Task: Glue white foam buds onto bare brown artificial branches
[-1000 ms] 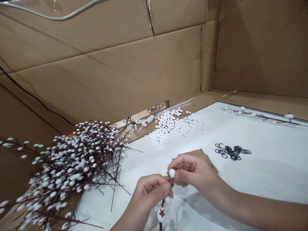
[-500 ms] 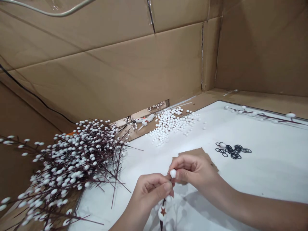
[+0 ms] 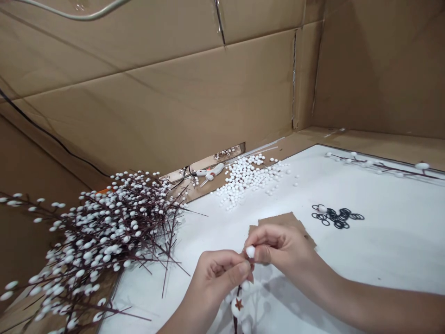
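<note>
Left hand (image 3: 224, 274): fingers closed on stem (image 3: 239, 291). Right hand (image 3: 280, 248): fingers pinching ball (image 3: 250, 252) close by. Apparent step: joining; steady alignment seems required.

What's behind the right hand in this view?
Behind the right hand, a brown cardboard piece shows on the white surface; the hand covers part of it, so anything there is hidden.
</note>
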The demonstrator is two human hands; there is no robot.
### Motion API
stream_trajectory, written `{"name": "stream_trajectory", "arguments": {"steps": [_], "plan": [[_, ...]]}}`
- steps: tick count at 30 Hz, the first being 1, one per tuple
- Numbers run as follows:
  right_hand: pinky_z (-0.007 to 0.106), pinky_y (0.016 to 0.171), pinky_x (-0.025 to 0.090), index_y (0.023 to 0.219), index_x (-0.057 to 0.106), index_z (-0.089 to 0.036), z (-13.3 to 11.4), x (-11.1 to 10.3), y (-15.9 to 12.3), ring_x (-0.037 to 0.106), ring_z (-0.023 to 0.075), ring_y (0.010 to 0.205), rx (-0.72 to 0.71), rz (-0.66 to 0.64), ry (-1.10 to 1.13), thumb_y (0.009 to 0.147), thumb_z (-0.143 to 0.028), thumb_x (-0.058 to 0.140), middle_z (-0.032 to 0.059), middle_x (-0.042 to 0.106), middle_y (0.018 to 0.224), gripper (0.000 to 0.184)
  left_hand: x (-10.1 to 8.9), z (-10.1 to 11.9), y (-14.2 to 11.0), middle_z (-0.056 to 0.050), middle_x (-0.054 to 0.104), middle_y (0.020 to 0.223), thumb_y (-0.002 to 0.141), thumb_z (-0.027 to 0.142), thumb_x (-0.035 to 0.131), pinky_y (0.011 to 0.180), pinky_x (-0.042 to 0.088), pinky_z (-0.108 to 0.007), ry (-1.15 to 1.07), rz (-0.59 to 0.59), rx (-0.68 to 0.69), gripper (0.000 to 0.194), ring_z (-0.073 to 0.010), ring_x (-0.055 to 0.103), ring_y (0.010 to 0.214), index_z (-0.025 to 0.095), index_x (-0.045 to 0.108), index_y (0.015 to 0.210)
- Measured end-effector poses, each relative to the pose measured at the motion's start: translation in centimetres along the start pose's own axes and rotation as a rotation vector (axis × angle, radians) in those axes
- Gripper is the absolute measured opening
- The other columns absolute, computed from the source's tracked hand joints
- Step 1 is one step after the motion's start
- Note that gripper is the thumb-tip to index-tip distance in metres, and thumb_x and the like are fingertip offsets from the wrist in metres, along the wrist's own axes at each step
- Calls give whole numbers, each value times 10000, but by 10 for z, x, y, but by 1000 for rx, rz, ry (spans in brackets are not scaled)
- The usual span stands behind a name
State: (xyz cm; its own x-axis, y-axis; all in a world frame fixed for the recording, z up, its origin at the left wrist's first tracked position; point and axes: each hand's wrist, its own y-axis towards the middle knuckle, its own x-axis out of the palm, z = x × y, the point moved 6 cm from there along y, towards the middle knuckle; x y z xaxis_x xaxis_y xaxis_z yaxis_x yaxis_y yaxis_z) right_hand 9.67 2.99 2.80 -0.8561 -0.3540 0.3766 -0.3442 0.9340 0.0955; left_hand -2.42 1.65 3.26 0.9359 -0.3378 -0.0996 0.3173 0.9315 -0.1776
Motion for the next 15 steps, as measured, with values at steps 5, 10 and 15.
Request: {"name": "stream_trajectory", "arguments": {"steps": [5,10,15], "plan": [[226,574,476,694,654,-178,0,0,-1,623,121,567,4,25,-20,697,-132,641,-18,655,602,47,0,0,0,-4,443,497,650,430,656,512,232,-253,19,2,9,322,-116,332,520,132,652,527],[215,567,469,690,652,-170,-2,1,-2,619,113,560,-1,34,-25,698,-118,632,-23,648,599,57,-1,0,-1,-5,455,493,654,438,649,519,240,-252,27,-4,19,330,-126,369,546,135,643,524],[210,562,473,715,643,-172,-5,1,-2,619,105,548,-14,10,9,702,-111,633,-29,648,597,64,-1,-1,1,-9,490,513,657,411,656,547,273,-248,-12,-14,7,300,-135,414,579,141,645,526]]}}
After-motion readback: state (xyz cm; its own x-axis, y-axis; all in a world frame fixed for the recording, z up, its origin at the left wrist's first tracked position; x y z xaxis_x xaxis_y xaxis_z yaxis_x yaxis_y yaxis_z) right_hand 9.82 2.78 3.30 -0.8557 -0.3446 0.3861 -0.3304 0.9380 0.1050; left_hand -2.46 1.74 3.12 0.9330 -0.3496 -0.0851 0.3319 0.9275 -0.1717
